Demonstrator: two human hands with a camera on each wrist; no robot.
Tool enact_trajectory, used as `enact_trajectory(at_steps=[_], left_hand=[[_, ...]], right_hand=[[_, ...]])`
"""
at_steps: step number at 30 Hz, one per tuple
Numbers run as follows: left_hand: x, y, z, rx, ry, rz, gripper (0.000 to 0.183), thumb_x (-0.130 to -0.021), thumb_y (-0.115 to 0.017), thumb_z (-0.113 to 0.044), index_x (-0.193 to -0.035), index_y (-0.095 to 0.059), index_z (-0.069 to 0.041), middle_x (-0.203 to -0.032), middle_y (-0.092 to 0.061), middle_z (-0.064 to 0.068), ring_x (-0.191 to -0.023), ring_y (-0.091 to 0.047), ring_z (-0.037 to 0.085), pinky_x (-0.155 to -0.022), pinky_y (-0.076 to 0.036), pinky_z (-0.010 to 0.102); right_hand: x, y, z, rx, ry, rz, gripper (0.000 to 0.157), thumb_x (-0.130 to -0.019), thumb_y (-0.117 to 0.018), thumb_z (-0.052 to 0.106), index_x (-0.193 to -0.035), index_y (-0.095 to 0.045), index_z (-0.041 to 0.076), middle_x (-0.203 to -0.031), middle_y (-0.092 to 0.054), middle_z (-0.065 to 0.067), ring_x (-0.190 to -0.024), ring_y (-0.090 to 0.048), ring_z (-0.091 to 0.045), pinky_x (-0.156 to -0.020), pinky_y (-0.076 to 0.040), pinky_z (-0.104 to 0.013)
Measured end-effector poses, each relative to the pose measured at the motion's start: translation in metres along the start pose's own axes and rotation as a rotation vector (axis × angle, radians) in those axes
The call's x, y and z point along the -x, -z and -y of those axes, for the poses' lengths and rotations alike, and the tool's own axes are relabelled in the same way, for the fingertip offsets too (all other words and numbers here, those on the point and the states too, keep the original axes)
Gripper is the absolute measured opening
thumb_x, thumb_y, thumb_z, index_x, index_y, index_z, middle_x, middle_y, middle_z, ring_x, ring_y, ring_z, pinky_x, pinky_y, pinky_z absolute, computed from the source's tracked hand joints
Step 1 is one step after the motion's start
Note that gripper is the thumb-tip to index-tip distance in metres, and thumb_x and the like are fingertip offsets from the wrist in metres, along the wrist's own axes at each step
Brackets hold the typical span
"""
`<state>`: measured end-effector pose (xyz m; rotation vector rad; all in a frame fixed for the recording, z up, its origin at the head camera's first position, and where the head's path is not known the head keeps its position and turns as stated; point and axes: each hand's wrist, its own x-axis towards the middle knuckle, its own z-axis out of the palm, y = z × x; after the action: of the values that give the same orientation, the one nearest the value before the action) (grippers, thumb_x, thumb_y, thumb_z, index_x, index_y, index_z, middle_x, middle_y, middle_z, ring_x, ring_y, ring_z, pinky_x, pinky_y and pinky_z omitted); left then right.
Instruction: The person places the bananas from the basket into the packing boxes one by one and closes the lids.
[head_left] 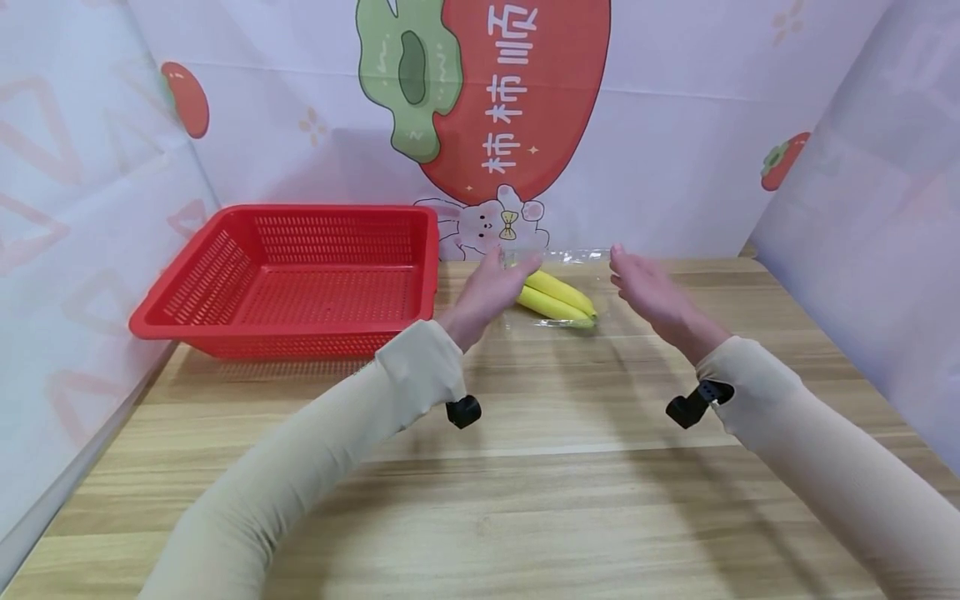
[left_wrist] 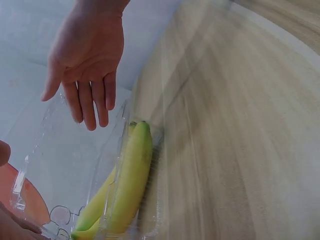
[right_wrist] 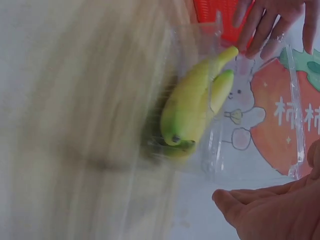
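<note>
Yellow bananas (head_left: 557,298) with greenish tips lie in a clear plastic box (right_wrist: 215,145) near the back of the table. The box's transparent lid (right_wrist: 295,100) stands raised from the tray in the right wrist view. At the left side of the box is my left hand (head_left: 487,293), fingers extended and thumb apart, overlapping the bananas' left end in the head view. My right hand (head_left: 656,300) is off the right side, palm turned inward, its fingers straight in the left wrist view. Neither hand grips anything.
A red plastic basket (head_left: 300,329) with slotted walls stands to the left, close to my left forearm. Behind the wooden table (head_left: 525,500) hangs a white printed cloth (head_left: 675,167), with similar cloth along both sides. Black wrist cameras (head_left: 463,412) hang under both cuffs.
</note>
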<state>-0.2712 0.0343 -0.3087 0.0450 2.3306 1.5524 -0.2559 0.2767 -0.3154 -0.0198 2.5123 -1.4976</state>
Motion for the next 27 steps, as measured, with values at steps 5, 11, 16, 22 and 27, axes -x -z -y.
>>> enact_trajectory(at_steps=[5, 11, 16, 22, 27], left_hand=[[0.005, -0.009, 0.007, -0.036, -0.016, 0.008, 0.081, -0.107, -0.054, -0.053, -0.171, -0.013, -0.026, -0.179, -0.017, 0.0, -0.164, -0.022, 0.025, -0.133, -0.026, 0.056], [0.009, -0.017, 0.019, -0.069, -0.019, -0.004, 0.085, -0.107, -0.05, -0.054, -0.172, 0.0, -0.031, -0.182, 0.004, -0.007, -0.169, -0.003, 0.023, -0.135, -0.015, 0.056], [0.01, -0.024, 0.032, -0.073, -0.034, -0.028, 0.081, -0.109, -0.046, -0.05, -0.17, 0.006, -0.038, -0.181, 0.009, -0.007, -0.169, -0.001, 0.024, -0.137, -0.009, 0.052], [0.01, -0.031, 0.047, -0.102, -0.105, -0.076, 0.079, -0.111, -0.038, -0.046, -0.171, 0.008, -0.026, -0.18, 0.01, -0.003, -0.169, -0.002, 0.024, -0.137, -0.006, 0.043], [0.008, -0.035, 0.057, -0.132, -0.149, -0.093, 0.074, -0.113, -0.033, -0.04, -0.171, 0.006, -0.015, -0.18, 0.01, 0.002, -0.169, 0.0, 0.023, -0.137, -0.005, 0.041]], right_hand=[[0.009, -0.009, -0.012, 0.009, -0.031, -0.027, 0.087, -0.111, -0.017, 0.063, -0.168, -0.004, -0.002, -0.177, -0.009, -0.024, -0.164, -0.016, -0.046, -0.134, -0.016, -0.058], [0.016, -0.018, -0.025, 0.033, -0.056, -0.043, 0.084, -0.112, -0.019, 0.059, -0.167, -0.012, -0.004, -0.174, -0.02, -0.03, -0.161, -0.023, -0.049, -0.132, -0.022, -0.062], [0.019, -0.026, -0.033, 0.049, -0.073, -0.045, 0.079, -0.114, -0.02, 0.053, -0.166, -0.019, -0.006, -0.171, -0.025, -0.031, -0.159, -0.027, -0.051, -0.131, -0.025, -0.063], [0.021, -0.032, -0.038, 0.039, -0.082, -0.05, 0.077, -0.114, -0.021, 0.052, -0.166, -0.023, -0.004, -0.167, -0.033, -0.031, -0.154, -0.035, -0.049, -0.127, -0.032, -0.062], [0.022, -0.035, -0.04, 0.046, -0.09, -0.06, 0.072, -0.115, -0.025, 0.05, -0.167, -0.024, 0.0, -0.152, -0.046, -0.028, -0.136, -0.044, -0.039, -0.116, -0.04, -0.055]])
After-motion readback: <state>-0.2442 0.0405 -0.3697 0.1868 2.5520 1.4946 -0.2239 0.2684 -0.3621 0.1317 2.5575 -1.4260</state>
